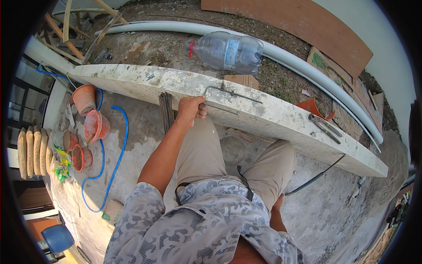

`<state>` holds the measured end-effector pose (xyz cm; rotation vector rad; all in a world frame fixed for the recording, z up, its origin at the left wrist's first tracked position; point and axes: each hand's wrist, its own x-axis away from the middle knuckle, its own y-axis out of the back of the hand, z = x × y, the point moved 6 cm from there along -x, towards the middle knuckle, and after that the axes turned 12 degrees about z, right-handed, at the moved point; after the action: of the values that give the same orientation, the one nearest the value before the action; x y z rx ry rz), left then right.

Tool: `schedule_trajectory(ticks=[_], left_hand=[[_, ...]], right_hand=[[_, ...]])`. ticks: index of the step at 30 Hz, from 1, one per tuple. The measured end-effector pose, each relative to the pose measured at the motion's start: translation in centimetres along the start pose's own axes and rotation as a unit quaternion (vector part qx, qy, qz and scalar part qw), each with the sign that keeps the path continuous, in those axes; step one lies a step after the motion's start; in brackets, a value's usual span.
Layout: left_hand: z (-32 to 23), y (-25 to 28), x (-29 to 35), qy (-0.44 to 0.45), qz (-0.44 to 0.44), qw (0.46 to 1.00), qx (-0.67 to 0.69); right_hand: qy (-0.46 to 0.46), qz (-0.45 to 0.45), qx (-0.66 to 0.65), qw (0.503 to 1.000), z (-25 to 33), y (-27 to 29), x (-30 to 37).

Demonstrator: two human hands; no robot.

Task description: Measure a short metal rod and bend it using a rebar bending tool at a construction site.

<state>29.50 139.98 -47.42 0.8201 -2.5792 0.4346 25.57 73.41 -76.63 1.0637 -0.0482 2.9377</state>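
Observation:
My left hand (190, 110) is closed round a thin steel rod (246, 97) bent into a U. The rod lies over the top of a low concrete wall (281, 110), its two legs pointing right, beside small metal pegs (227, 91) on the wall. Low by my right thigh is my right hand (278, 204), partly hidden behind the trouser leg. Its fingers appear closed at the near end of a long metal bar with a grey sleeve (311, 181); the bar's thin dark end reaches the wall's edge. Straight rods (166, 112) lean against the wall left of my left hand.
Pincers (325, 127) rest on the wall at right. Beyond it lie a large plastic bottle (231, 52), white pipes (307, 66) and boards (290, 24). At left are orange buckets (96, 125), a blue hose (121, 154) and stacked sacks (35, 152).

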Motion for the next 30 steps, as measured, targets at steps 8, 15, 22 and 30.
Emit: schedule_trajectory(ticks=[8,15,22,30], left_hand=[[-0.4,-0.4,0.0,0.022,-0.004,0.999,-0.031],[-0.3,0.4,0.1,0.029,-0.025,0.998,-0.048],[-1.5,0.0,0.3,0.033,-0.048,0.990,-0.127],[-8.1,-4.0,5.0,-0.317,0.014,0.741,-0.592]], right_hand=[[-0.116,-0.022,0.007,0.993,-5.9,0.7,-0.1],[0.251,-0.161,0.442,0.846,13.7,-3.9,0.9],[0.499,-0.194,0.427,0.728,38.0,-11.7,7.1],[0.361,-0.357,0.316,0.801,38.1,-3.3,2.3]])
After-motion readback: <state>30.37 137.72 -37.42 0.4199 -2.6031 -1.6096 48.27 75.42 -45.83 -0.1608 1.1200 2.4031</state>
